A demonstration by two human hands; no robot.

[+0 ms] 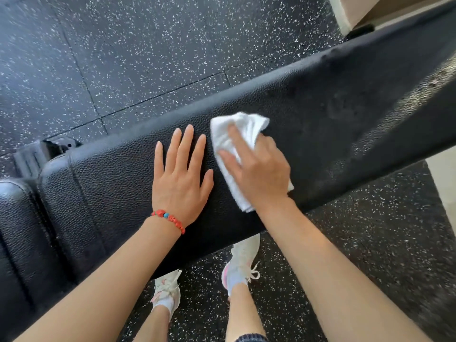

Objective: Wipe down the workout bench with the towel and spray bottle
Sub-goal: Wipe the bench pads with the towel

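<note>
The black padded workout bench (333, 114) runs across the view from lower left to upper right. My right hand (259, 174) presses a folded white towel (237, 127) flat on the pad near its middle. Part of the towel sticks out beyond my fingers and below my wrist. My left hand (181, 178) lies flat on the pad just left of the towel, fingers spread, holding nothing; a red bead bracelet (169, 219) is on its wrist. No spray bottle is in view.
Black speckled rubber floor (123, 45) surrounds the bench. My feet in white shoes (243, 260) stand under the bench's near edge. A second pad section (17, 230) and a black frame part (42, 151) are at the left end. A pale wall base (345, 13) is at top right.
</note>
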